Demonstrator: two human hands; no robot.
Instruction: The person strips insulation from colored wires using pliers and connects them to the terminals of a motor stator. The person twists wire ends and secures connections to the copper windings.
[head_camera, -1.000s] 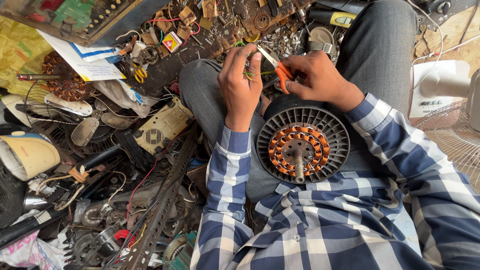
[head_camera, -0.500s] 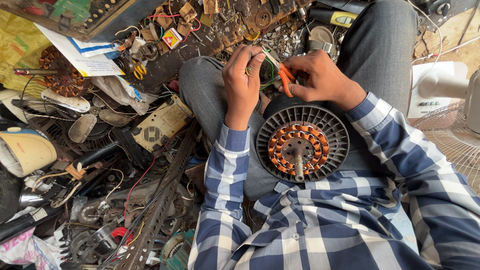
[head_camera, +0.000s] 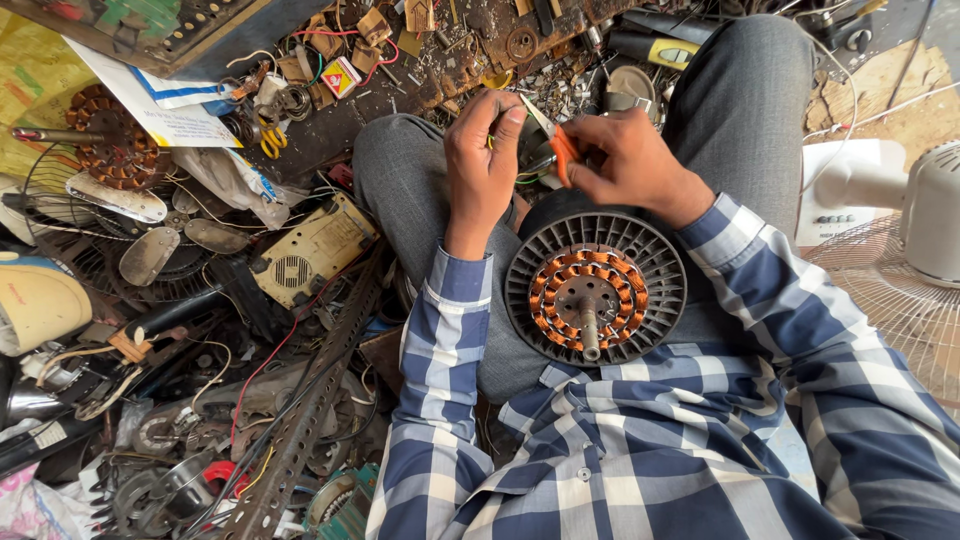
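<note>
- Far left — spare stator (head_camera: 108, 150) with copper coils lies on the floor among fan blades (head_camera: 150, 255) and a wire guard; not touched.
- Papers (head_camera: 160, 105) and yellow-handled snips (head_camera: 270, 140) lie above that, well apart from both hands.
- Beige housing (head_camera: 315, 250) and a perforated metal strip (head_camera: 310, 410) lie left of the person's knee, in the scrap pile.
- Left hand (head_camera: 483, 165): fingers pinched together on thin wire leads (head_camera: 530, 172), held up above the lap; the pinch looks tight but the wire end itself is too small to see well.
- Right hand (head_camera: 625, 160): closed around orange-handled cutters (head_camera: 560, 150), blades pointing up-left toward the left fingertips; cannot tell if the blades are on the wire or just beside it.
- Motor (head_camera: 595, 290) — grey finned body, copper windings showing, shaft up — rests in the lap between the knees, just below both hands. Leads appear to run from it up to the hands.
- Progress, judged: motor is already out of its casing with windings exposed, so opening up looks done. Lead work at the cutters looks under way, not finished — wire and cutters are both in hand. No cover, blade or guard is on the motor, so any reassembly looks left to do.
- Far right: white fan (head_camera: 900, 230) with its guard stands on the floor, near the right sleeve, untouched.
</note>
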